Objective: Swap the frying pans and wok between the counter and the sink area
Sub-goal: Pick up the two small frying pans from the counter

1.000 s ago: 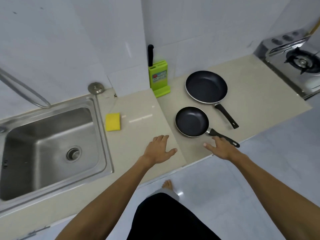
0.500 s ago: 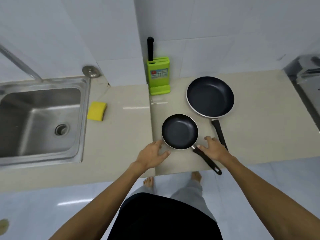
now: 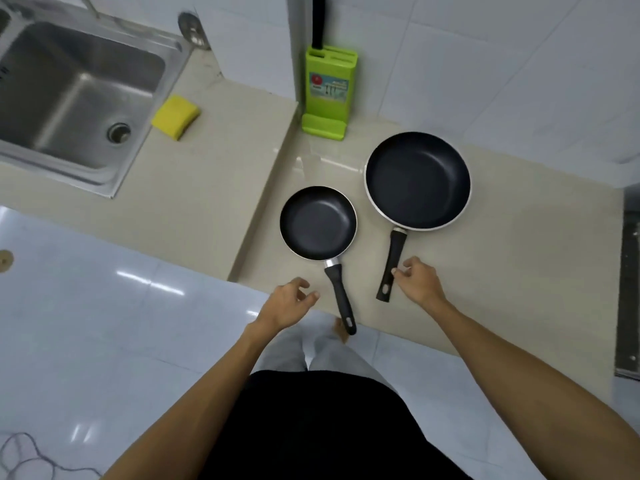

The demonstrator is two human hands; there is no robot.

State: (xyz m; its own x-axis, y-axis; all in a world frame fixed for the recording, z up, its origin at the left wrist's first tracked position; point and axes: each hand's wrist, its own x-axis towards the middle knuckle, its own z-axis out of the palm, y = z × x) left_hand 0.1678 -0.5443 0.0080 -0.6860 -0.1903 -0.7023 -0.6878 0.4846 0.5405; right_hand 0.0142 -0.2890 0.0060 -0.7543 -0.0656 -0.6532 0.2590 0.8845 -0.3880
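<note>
Two black frying pans lie on the beige counter (image 3: 519, 265), handles toward me. The small pan (image 3: 318, 223) is on the left, its handle reaching past the counter's front edge. The large pan (image 3: 417, 180) lies to its right. My left hand (image 3: 289, 303) hovers just left of the small pan's handle, fingers curled and apart, holding nothing. My right hand (image 3: 417, 280) is at the right side of the large pan's handle, fingertips touching it, not closed round it. The steel sink (image 3: 69, 95) is at the upper left, with nothing in its basin.
A yellow sponge (image 3: 176, 116) lies on the lower counter section beside the sink. A green knife block (image 3: 327, 95) with one black-handled knife stands against the tiled wall behind the pans. A stove edge (image 3: 628, 292) shows at the far right. White floor tiles lie below.
The view has swung right and down. My left hand has come off the small pan's rim toward its handle. My right hand has shifted from the small pan's handle to the large pan's handle.
</note>
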